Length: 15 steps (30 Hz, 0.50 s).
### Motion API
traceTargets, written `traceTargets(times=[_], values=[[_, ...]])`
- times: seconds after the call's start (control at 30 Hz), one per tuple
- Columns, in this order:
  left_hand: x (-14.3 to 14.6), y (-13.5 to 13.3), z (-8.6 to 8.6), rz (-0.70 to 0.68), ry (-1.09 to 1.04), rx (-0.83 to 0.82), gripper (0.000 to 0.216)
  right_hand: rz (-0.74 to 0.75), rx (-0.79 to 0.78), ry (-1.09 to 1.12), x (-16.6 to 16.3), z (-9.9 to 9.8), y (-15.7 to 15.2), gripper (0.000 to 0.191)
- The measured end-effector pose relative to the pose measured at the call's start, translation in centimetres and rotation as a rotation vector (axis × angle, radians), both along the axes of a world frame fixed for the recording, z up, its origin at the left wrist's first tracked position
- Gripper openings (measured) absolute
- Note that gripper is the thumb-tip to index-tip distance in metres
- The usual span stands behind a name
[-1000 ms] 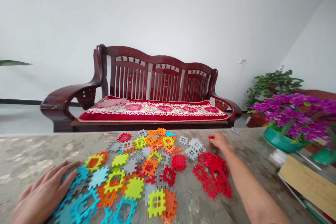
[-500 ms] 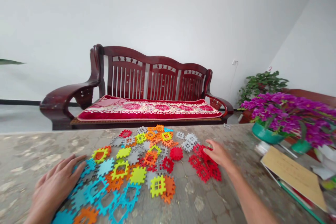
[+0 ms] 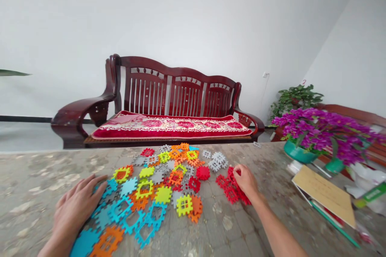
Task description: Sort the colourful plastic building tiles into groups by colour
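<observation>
Flat plastic interlocking tiles with notched edges are spread over the table [image 3: 211, 229] in blue, lime, orange, grey and red. My left hand [image 3: 79, 197] lies with its fingers stretched out over the left edge of the blue tiles [image 3: 120, 207], covering some of them. At the right, a separate cluster of red tiles [image 3: 230, 193] lies partly beneath my right hand [image 3: 245, 180]. That hand's fingers are curled together at the cluster's far side; what is between them is hidden. A lone red tile [image 3: 203, 173] and several grey tiles [image 3: 217, 160] lie nearby.
A dark wooden bench [image 3: 163, 88] with a red patterned cover [image 3: 181, 128] stands beyond the table. On the table's right are purple flowers [image 3: 328, 128] in a green pot [image 3: 298, 152], a brown folder [image 3: 325, 192] and a plastic bag [image 3: 366, 176].
My right hand's fingers have curled closed at the red cluster, where thumb and fingers were apart before. My left hand stays over the blue tiles. The whole view has shifted slightly.
</observation>
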<state>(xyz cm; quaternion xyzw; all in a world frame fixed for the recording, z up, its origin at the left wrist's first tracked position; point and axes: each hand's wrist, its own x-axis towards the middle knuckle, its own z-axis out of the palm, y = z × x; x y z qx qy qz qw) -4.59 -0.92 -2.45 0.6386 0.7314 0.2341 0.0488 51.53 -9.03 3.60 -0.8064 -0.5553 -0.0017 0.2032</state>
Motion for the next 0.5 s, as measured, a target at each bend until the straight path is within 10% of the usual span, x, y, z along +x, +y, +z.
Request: traceTargets(times=[0.33, 0.5], values=[[0.9, -1.0, 2.0, 0.011, 0.038, -0.059, 0.045, 0.209, 0.086, -0.237, -4.4, -1.4, -4.8, 0.051], [0.8, -1.1, 1.7, -0.016, 0.007, -0.003, 0.047, 0.209, -0.016, -0.315, -4.7, -2.5, -4.4, 0.037]])
